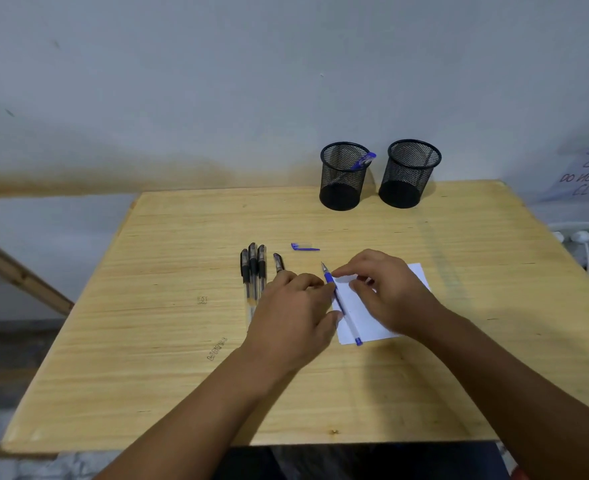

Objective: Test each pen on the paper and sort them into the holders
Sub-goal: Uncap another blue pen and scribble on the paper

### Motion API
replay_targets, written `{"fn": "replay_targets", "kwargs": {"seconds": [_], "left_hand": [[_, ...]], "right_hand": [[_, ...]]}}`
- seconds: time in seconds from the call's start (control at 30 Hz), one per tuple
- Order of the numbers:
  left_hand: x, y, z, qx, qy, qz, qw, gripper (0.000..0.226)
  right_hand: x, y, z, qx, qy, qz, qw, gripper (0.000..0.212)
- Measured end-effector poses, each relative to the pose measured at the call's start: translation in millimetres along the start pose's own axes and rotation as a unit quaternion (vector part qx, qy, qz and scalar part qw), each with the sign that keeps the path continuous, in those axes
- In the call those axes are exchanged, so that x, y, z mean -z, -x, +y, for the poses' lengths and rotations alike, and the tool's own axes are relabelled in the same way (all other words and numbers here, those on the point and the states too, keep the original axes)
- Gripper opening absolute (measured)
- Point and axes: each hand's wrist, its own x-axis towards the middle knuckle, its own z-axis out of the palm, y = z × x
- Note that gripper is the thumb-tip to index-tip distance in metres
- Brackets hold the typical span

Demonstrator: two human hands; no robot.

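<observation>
Blue pen [341, 303]: light, rigid, uncapped; left hand [293, 317] seemingly pinches barrel; right hand [386, 292] relaxed, at 3 o'clock.

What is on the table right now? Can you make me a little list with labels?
table: light wooden table
paper: white paper sheet, under the right hand
pen in use: uncapped blue pen lying on the paper, left hand touching it
cap: loose blue pen cap
waiting: four black capped pens
holders: left black mesh holder has one blue pen; right black mesh holder looks empty
</observation>
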Motion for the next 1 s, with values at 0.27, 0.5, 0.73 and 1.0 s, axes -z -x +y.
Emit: {"fn": "replay_targets", "kwargs": {"seconds": [0.27, 0.5, 0.73, 1.0], "left_hand": [[-2, 0, -1, 0.001, -0.022, -0.010, 1.000, 0.039], [-3, 2, -1, 0.004, -0.022, -0.010, 1.000, 0.042], [-7, 6, -2, 0.004, -0.021, -0.004, 1.000, 0.038], [-7, 6, -1, 0.003, -0.022, 0.000, 1.000, 0.034]], "right_hand": [[6, -39, 3, 0.044, 0.127, -0.132, 0.982, 0.050], [11, -48, -3, 0.116, 0.184, -0.168, 0.961, 0.030], [22, -48, 3, 0.148, 0.217, -0.157, 0.952, 0.022], [28, -34, 10, 0.204, 0.249, -0.156, 0.934, 0.023]]}}
